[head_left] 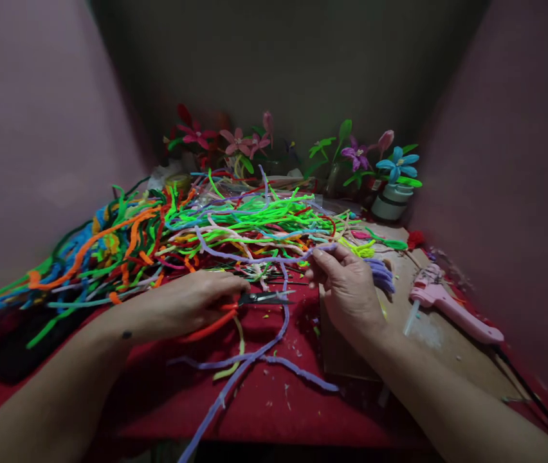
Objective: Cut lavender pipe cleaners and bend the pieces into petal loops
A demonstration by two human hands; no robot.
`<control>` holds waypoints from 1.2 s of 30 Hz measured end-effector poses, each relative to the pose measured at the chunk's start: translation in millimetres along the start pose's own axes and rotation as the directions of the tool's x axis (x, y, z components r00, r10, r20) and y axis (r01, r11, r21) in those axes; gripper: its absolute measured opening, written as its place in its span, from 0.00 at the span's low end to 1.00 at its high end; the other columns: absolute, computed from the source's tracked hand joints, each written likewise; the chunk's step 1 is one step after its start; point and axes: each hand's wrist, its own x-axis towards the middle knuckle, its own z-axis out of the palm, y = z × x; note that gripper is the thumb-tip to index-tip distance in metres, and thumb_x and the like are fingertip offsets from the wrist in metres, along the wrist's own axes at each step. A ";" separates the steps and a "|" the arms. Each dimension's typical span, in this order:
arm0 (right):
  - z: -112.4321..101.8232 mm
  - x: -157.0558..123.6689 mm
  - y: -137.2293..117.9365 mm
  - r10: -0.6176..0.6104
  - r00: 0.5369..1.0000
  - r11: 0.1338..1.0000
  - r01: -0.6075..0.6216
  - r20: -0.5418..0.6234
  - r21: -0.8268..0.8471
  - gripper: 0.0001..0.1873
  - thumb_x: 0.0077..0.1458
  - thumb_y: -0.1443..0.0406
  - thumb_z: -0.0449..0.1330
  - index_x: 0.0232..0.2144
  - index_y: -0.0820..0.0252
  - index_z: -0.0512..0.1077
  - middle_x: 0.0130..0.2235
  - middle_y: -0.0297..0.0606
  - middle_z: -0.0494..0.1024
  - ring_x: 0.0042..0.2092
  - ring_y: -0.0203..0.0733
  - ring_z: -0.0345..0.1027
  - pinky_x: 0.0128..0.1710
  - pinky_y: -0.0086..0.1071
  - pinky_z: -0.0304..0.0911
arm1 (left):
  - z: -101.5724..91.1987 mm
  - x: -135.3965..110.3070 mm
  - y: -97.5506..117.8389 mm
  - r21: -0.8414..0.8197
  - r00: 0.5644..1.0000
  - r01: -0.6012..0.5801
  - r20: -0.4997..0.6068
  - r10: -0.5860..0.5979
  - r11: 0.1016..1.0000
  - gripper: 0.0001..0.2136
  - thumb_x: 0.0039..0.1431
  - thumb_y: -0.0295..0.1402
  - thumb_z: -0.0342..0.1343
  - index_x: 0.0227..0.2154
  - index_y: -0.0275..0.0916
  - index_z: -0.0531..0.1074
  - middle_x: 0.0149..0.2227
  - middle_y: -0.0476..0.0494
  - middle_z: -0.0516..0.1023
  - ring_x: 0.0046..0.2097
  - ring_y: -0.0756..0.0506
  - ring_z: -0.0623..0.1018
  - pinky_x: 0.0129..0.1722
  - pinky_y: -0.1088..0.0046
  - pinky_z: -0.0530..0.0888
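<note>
My left hand (206, 296) is closed on a pair of scissors (262, 298) with orange handles and dark blades. The blades point right and appear slightly parted, with a lavender pipe cleaner (281, 329) passing across them. My right hand (346, 283) pinches another lavender pipe cleaner (249, 260) between thumb and fingers, and its long free part stretches left over the pile. Below the scissors, more lavender lengths cross on the red cloth, one running off the bottom edge. A short pale yellow piece (228, 372) lies beside them.
A large heap of coloured pipe cleaners (274, 215) covers the back and left. On the right, a pink glue gun (452, 305) rests on cardboard (476, 360) near a lavender bundle (383, 275). Pipe-cleaner flowers (397, 166) stand behind, one in a white jar (392, 202).
</note>
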 end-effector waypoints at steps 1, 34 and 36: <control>-1.0 0.6 -0.9 -0.012 1.000 1.000 0.012 -0.022 -0.013 0.06 0.46 0.65 0.61 0.24 0.62 0.68 0.22 0.29 0.70 0.21 0.29 0.62 0.18 0.22 0.56 | -0.4 -0.2 -3.8 0.053 1.000 0.015 0.021 -0.016 0.998 0.11 0.53 0.31 0.50 0.39 0.41 0.73 0.36 0.45 0.74 0.37 0.47 0.73 0.37 0.76 0.68; 11.7 -29.0 -1.3 0.057 0.981 0.954 0.001 0.184 -0.299 0.05 0.48 0.64 0.60 0.26 0.61 0.70 0.19 0.28 0.68 0.21 0.30 0.59 0.22 0.26 0.54 | 40.7 21.9 39.6 0.589 0.850 -0.074 -0.385 0.360 0.805 0.09 0.62 0.28 0.42 0.33 0.34 0.67 0.30 0.44 0.69 0.28 0.51 0.68 0.24 0.77 0.62; 11.9 -28.5 -3.3 0.088 0.976 0.947 -0.019 0.200 -0.320 0.05 0.48 0.64 0.60 0.25 0.61 0.70 0.19 0.28 0.68 0.21 0.30 0.59 0.23 0.26 0.54 | 40.7 20.1 38.0 0.663 0.845 -0.061 -0.364 0.392 0.746 0.10 0.61 0.28 0.42 0.32 0.34 0.68 0.30 0.43 0.70 0.27 0.51 0.68 0.24 0.76 0.61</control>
